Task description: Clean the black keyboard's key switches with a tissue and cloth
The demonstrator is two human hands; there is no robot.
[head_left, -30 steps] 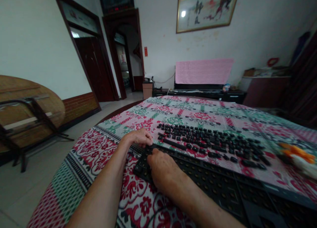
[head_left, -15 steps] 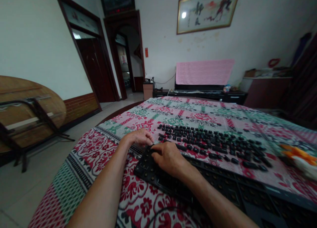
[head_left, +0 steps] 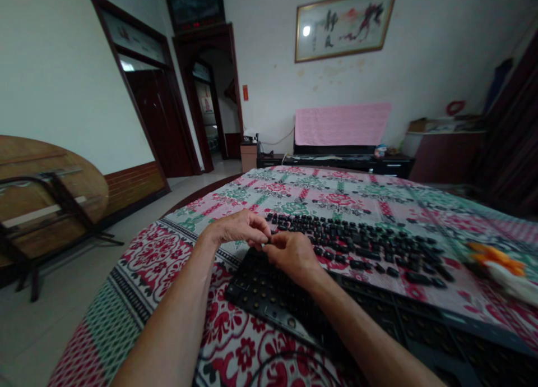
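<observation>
My left hand [head_left: 247, 228] and my right hand [head_left: 293, 255] meet above the upper left corner of a black keyboard [head_left: 256, 297]. The fingers of both are pinched, with the tips close together around a small dark keycap, mostly hidden by them. The keyboard lies slanted on the table, its key positions bare where they show. My right forearm covers part of its middle. Just beyond my hands, many loose black keycaps [head_left: 367, 253] lie spread over the cloth.
A patterned cloth [head_left: 159, 252] covers the round table. To the right lies a blurred orange and white object [head_left: 502, 266]. A black cable [head_left: 290, 354] curves at the near edge. A folded round table [head_left: 54, 179] leans against the left wall.
My hands have lifted off the keyboard's upper left corner, and their fingertips have come together. More bare key positions show beneath them. The view has shifted slightly.
</observation>
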